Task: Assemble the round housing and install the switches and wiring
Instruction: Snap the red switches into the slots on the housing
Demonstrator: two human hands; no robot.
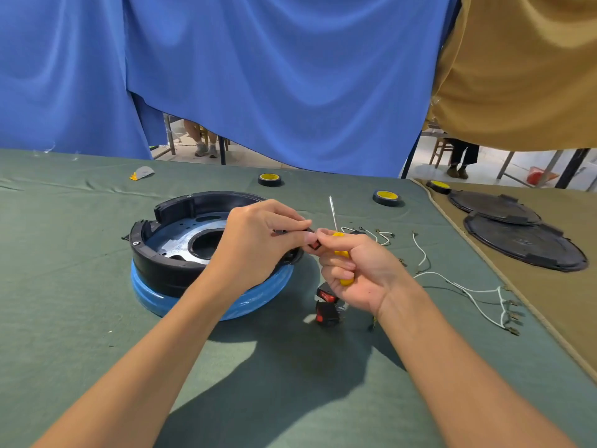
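Fingertips (305,225) of my left hand (258,240) curl inward and pinch a small black-and-red switch (315,244), held up just over the right rim of the round housing (168,263). My right hand (358,270) meets it, thumb and forefinger on the same switch, its lower fingers wrapped round a yellow screwdriver (333,216) with the shaft pointing up. Both forearms reach in over the green table (97,318), where the housing sits to the left.

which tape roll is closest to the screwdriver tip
The middle roll, just right of the screwdriver tip. The left roll and the right roll lie farther off.
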